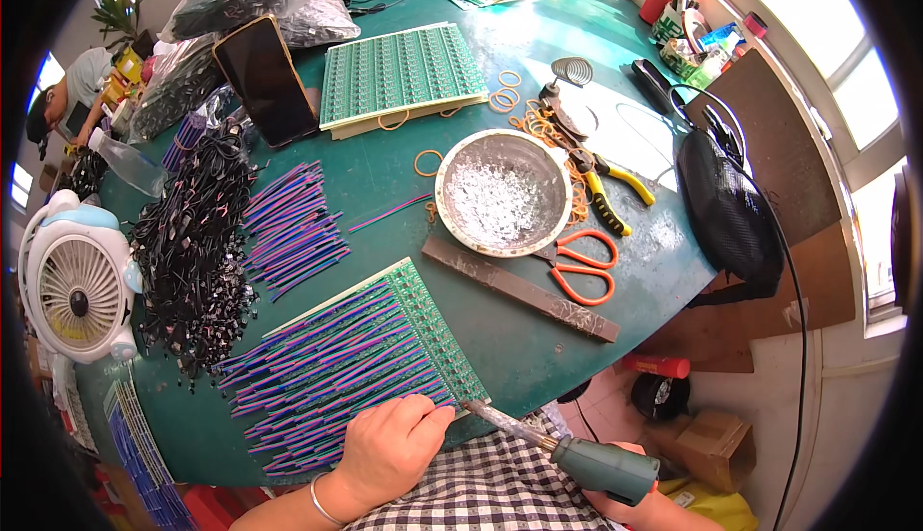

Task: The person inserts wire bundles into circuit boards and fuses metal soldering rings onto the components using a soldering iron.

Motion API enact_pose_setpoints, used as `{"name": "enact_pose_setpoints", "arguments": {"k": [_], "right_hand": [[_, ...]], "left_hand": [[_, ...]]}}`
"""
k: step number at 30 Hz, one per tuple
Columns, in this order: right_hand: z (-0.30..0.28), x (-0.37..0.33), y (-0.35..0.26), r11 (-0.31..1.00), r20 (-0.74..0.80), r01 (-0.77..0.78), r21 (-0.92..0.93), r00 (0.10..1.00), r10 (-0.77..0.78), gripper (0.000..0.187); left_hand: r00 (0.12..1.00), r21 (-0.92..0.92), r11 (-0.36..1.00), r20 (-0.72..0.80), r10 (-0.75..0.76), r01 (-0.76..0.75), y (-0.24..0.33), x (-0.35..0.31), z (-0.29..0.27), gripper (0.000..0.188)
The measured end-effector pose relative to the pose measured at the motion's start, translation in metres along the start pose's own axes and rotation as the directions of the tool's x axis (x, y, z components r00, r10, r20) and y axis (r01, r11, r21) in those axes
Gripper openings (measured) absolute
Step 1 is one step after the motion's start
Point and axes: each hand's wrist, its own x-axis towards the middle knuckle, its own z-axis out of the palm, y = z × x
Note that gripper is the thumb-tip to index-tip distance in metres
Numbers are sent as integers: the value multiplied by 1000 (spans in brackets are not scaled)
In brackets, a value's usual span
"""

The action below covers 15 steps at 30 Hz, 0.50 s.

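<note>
A green circuit board panel (423, 315) lies at the table's near edge, with rows of thin blue and red wires (327, 358) running leftward from it. At its near right corner, my left hand (399, 440) is closed, fingertips pinched on a thin wire mostly hidden by the fingers. My right hand (615, 502) is wrapped round the green handle of a soldering iron (601, 469). The iron's metal tip rests at the board's corner, just right of my left fingertips. Beyond the panel are a bundle of loose wires (293, 228) and a single wire (389, 212).
A bowl of whitish flakes (505, 195), a dark metal bar (519, 288), orange-handled scissors (586, 267) and yellow-handled pliers (608, 195) stand beyond the panel. Stacked boards (399, 74), a phone (264, 79), black cables (197, 252) and a fan (79, 286) sit farther off. Another person (77, 94) is far left.
</note>
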Motion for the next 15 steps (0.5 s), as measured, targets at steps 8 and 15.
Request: {"name": "enact_pose_setpoints", "arguments": {"k": [8, 15], "right_hand": [[-4, 3, -10, 992, 51, 46, -114, 998, -41, 28], [-1, -3, -14, 994, 7, -47, 102, 999, 46, 47]], "left_hand": [[1000, 21, 1000, -4, -10, 10, 1, 0, 2, 22], [1000, 80, 997, 18, 13, -14, 1, 0, 1, 20]]}}
